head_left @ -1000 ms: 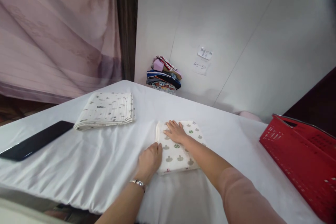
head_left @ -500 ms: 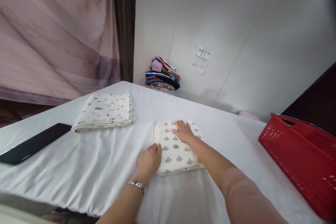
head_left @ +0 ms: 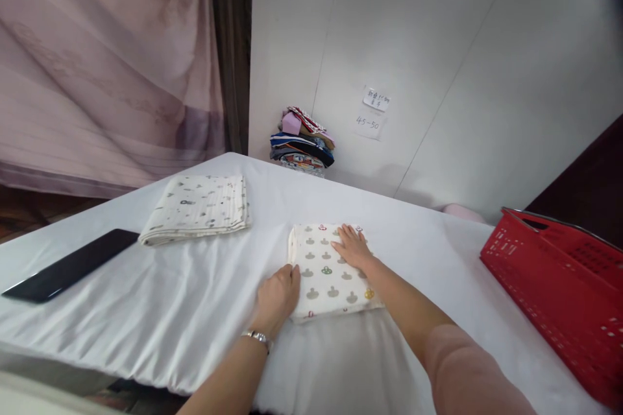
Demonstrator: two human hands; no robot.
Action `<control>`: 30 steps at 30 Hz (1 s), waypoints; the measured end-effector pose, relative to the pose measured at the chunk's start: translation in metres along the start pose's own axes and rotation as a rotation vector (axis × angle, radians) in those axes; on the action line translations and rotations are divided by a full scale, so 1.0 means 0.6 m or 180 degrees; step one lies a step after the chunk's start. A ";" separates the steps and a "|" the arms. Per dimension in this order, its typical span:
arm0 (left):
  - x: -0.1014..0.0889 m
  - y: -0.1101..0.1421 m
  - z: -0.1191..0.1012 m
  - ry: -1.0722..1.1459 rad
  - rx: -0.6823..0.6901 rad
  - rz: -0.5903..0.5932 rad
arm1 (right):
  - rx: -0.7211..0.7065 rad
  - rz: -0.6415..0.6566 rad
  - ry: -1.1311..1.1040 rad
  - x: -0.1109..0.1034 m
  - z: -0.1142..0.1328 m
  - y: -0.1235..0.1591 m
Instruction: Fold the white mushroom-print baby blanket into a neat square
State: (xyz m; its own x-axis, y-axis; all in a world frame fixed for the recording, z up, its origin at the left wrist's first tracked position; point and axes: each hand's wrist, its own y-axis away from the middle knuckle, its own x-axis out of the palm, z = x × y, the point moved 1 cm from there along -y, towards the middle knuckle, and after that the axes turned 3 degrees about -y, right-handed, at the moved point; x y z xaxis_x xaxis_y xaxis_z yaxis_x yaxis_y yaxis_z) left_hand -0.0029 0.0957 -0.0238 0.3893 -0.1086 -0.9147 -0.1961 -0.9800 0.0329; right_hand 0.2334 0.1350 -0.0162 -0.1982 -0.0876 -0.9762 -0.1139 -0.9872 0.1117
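A folded white cloth with a mushroom print lies in front of me. My left hand is closed on its left edge, thumb along the top and the other fingers partly hidden. My right hand rests flat on the cloth near its far right corner, fingers spread. Farther to the left lies a second folded white cloth with small grey-green figures, apart from both hands.
A white-covered table bears everything. A dark glossy slab lies at the left. On the right stands a red plastic basket. Behind the far edge is a stack of folded fabrics against the wall.
My right hand has slid slightly to the right across the mushroom-print cloth. My left hand stays at the left edge, and the view has shifted a little.
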 end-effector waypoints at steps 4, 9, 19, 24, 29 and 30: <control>0.000 0.001 0.002 0.0014 -0.0014 0.0000 | 0.0086 0.0083 -0.0209 -0.016 0.001 0.012; 0.002 -0.001 0.002 -0.0043 -0.0002 0.0000 | -0.0164 -0.0087 -0.0222 -0.007 -0.008 0.074; -0.001 0.004 -0.001 0.0025 0.0020 -0.0088 | -0.0023 -0.0615 -0.1265 0.010 -0.049 0.094; -0.003 0.002 0.000 0.0316 -0.0092 -0.0076 | 0.0888 -0.1005 -0.2343 0.007 -0.104 0.105; -0.012 -0.022 0.001 0.0930 -0.0383 0.0114 | 0.1117 -0.0758 -0.3317 0.013 -0.129 0.118; -0.014 -0.030 0.000 0.0986 -0.0415 0.0134 | 0.1191 -0.0739 -0.3420 0.015 -0.132 0.118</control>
State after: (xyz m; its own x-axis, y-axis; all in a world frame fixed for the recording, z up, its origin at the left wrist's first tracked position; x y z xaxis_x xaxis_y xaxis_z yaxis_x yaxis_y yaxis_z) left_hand -0.0026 0.1143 -0.0166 0.6423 -0.1752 -0.7461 -0.1088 -0.9845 0.1375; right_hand 0.3004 0.0536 -0.0316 -0.8386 0.4257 -0.3399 -0.5009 -0.8479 0.1737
